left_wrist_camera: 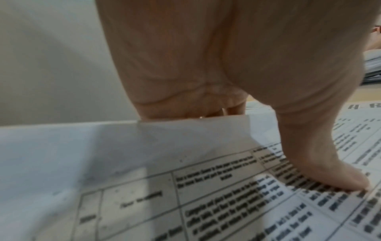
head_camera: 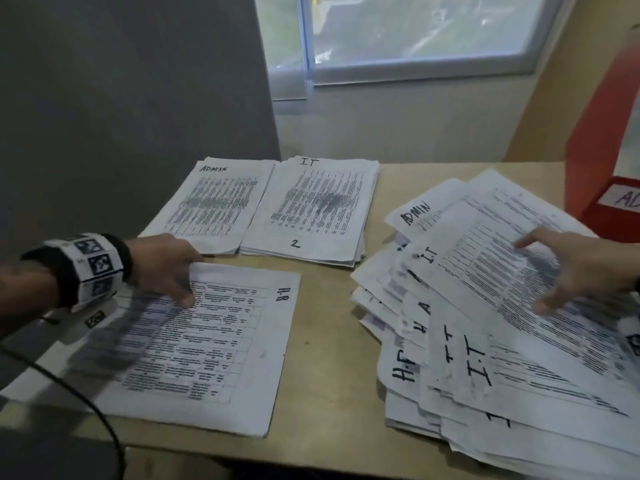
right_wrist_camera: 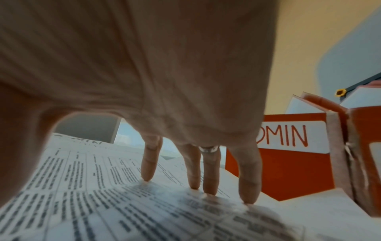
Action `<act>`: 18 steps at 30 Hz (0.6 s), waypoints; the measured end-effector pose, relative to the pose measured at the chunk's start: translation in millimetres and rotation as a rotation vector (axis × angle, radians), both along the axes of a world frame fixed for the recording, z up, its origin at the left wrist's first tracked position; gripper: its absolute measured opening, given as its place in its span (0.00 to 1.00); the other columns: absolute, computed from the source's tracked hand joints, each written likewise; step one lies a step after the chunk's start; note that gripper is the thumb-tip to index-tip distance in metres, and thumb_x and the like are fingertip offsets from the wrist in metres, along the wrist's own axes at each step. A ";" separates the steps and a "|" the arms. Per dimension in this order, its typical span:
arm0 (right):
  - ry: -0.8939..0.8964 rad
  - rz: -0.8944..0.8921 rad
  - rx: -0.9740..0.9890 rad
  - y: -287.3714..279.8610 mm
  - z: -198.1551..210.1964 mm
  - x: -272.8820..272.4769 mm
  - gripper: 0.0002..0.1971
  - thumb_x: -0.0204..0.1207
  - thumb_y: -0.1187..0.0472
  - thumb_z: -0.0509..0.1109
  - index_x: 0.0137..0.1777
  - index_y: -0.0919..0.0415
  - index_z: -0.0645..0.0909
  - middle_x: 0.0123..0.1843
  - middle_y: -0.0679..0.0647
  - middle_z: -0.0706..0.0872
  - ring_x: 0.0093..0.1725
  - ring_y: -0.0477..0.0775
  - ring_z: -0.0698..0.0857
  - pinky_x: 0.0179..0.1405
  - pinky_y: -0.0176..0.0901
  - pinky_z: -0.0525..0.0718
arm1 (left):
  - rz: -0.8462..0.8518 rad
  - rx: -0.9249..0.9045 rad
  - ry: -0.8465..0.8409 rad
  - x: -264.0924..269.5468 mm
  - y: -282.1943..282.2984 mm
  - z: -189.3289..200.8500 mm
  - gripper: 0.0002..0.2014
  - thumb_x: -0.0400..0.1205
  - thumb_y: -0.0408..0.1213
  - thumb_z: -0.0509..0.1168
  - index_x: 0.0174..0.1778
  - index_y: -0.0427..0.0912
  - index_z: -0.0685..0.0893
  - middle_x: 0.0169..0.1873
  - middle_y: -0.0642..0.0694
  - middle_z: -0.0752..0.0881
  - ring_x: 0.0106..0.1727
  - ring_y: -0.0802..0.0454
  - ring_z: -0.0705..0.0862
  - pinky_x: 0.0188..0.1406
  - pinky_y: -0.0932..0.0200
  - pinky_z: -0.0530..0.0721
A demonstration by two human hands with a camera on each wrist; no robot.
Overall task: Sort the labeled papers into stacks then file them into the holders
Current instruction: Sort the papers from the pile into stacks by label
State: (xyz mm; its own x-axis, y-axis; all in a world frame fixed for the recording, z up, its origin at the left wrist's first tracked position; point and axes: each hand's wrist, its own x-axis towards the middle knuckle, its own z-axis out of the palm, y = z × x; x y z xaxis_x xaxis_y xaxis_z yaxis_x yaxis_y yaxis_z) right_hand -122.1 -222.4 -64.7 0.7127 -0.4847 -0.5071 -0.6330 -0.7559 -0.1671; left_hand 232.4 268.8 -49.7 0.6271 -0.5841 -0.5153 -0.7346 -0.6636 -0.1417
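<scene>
Three sorted stacks lie on the table: ADMIN (head_camera: 214,202) and IT (head_camera: 311,206) at the back, H.R (head_camera: 207,341) in front. My left hand (head_camera: 173,271) pinches the top H.R sheet (left_wrist_camera: 185,187) at its far edge, thumb (left_wrist_camera: 340,176) on top and fingers behind the lifted edge. At the right spreads the unsorted pile (head_camera: 485,358), showing I.T, H.R and ADMIN labels. My right hand (head_camera: 571,271) rests on the pile's top sheet (right_wrist_camera: 103,195) with spread, straight fingertips (right_wrist_camera: 247,195). A red holder (right_wrist_camera: 288,171) labelled ADMIN stands just beyond that hand.
The red holder (head_camera: 609,168) fills the back right corner, with another holder (right_wrist_camera: 367,154) beside it. A grey partition (head_camera: 138,98) walls the left side and a window (head_camera: 415,29) sits behind. A black cable (head_camera: 86,403) crosses the front left. Bare table (head_camera: 329,341) shows between the stacks.
</scene>
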 end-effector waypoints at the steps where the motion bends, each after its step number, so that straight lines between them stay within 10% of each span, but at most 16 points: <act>1: 0.007 -0.004 -0.003 3.6 2.4 0.3 0.74 0.20 0.19 0.83 0.76 0.35 0.64 0.63 0.55 0.86 0.60 0.54 0.85 0.66 0.59 0.83 | -0.004 -0.012 -0.014 -0.2 -0.5 0.8 0.21 0.68 0.60 0.83 0.45 0.55 0.83 0.39 0.56 0.89 0.43 0.58 0.87 0.47 0.58 0.85; 6: 0.006 -0.021 -0.050 16.8 13.3 0.3 0.80 0.21 0.21 0.84 0.82 0.42 0.63 0.61 0.53 0.84 0.58 0.54 0.84 0.59 0.54 0.82 | -0.033 0.090 -0.173 -6.3 -0.4 10.5 0.34 0.62 0.77 0.76 0.58 0.62 0.80 0.49 0.63 0.84 0.51 0.60 0.83 0.51 0.55 0.86; 11: -0.012 -0.098 -0.084 24.8 16.4 2.3 0.81 0.30 0.32 0.90 0.88 0.52 0.56 0.81 0.63 0.75 0.76 0.68 0.78 0.73 0.62 0.81 | -0.117 -0.038 -0.436 -29.4 -25.9 53.6 0.50 0.53 0.94 0.45 0.62 0.72 0.84 0.45 0.75 0.82 0.49 0.67 0.84 0.41 0.62 0.84; 18: -0.348 -0.217 -0.101 2.3 24.0 -10.0 0.43 0.52 0.58 0.96 0.67 0.49 0.78 0.58 0.51 0.86 0.60 0.58 0.85 0.62 0.55 0.83 | -0.237 -0.622 -0.025 -108.5 -155.1 60.3 0.22 0.71 0.73 0.71 0.45 0.59 0.92 0.36 0.68 0.90 0.41 0.69 0.88 0.50 0.54 0.91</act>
State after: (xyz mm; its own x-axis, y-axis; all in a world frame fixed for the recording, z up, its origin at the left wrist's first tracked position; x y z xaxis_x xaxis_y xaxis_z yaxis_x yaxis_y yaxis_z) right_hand -132.1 -220.1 -40.7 0.7091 -0.6772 -0.1965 -0.6981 -0.6351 -0.3305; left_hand 123.9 113.8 10.6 0.4526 -0.8914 -0.0248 -0.8720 -0.4482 0.1968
